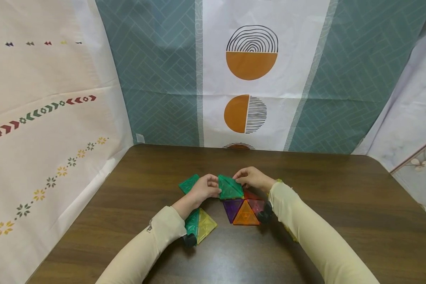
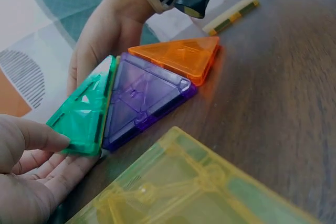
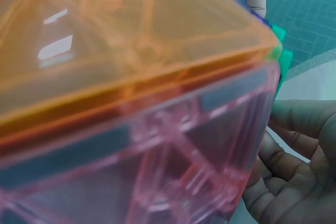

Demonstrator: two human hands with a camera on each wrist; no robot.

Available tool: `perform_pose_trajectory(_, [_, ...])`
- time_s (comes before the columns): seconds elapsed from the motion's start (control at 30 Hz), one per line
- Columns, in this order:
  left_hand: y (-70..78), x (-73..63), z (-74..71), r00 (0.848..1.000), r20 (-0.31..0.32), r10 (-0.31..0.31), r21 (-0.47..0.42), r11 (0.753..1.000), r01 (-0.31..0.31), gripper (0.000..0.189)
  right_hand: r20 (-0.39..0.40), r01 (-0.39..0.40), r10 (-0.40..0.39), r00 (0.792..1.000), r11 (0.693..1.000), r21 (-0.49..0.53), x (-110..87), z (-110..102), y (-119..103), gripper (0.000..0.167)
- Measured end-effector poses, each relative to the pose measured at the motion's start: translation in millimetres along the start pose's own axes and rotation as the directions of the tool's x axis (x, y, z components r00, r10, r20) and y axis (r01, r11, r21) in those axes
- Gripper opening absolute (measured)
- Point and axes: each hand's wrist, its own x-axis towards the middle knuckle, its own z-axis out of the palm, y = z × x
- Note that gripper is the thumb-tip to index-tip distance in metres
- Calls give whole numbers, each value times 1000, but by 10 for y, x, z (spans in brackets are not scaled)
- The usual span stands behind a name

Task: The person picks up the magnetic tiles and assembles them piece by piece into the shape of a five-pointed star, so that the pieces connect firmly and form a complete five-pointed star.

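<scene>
Between both hands, a translucent green magnetic tile (image 1: 230, 187) is tilted up at the far edge of a fan of triangles; a diagonal line crosses it, and I cannot tell whether it is one piece or two. My left hand (image 1: 205, 187) pinches its left side, thumb on top and fingers beneath, as the left wrist view shows. At its upper right edge, my right hand (image 1: 253, 178) pinches it with curled fingers. The fan holds a purple tile (image 2: 142, 98), an orange tile (image 1: 246, 216), a pink tile (image 3: 184, 166) and a red tile (image 1: 250, 195), partly hidden.
By my left wrist lie a yellow triangular tile (image 1: 206, 225) against a green triangular tile (image 1: 192, 223), and another green piece (image 1: 189, 183) farther back. Yellow pieces (image 1: 292, 234) show partly beneath my right forearm. The brown wooden table (image 1: 340, 189) meets a patterned cloth backdrop (image 1: 156, 98).
</scene>
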Motion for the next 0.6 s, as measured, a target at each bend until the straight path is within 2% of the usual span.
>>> perform_pose_trajectory(0.13, [9, -11, 20, 1000, -12, 9, 37, 999, -9, 32, -4, 3, -3, 1000, 1000, -4, -2, 13, 21, 22])
perform_pose_trajectory(0.37, [99, -43, 25, 997, -69, 40, 210, 977, -24, 36, -14, 12, -12, 1000, 1000, -3, -41, -13, 4, 23])
perform_pose_trajectory(0.5, [244, -57, -17, 989, -112, 94, 270, 961, -61, 37, -35, 37, -38, 999, 999, -24, -87, -60, -53, 26])
perform_pose_trajectory(0.6, [409, -68, -45, 977, -137, 163, 345, 933, -107, 37, -65, 55, -59, 996, 997, -58, -136, -118, -117, 28])
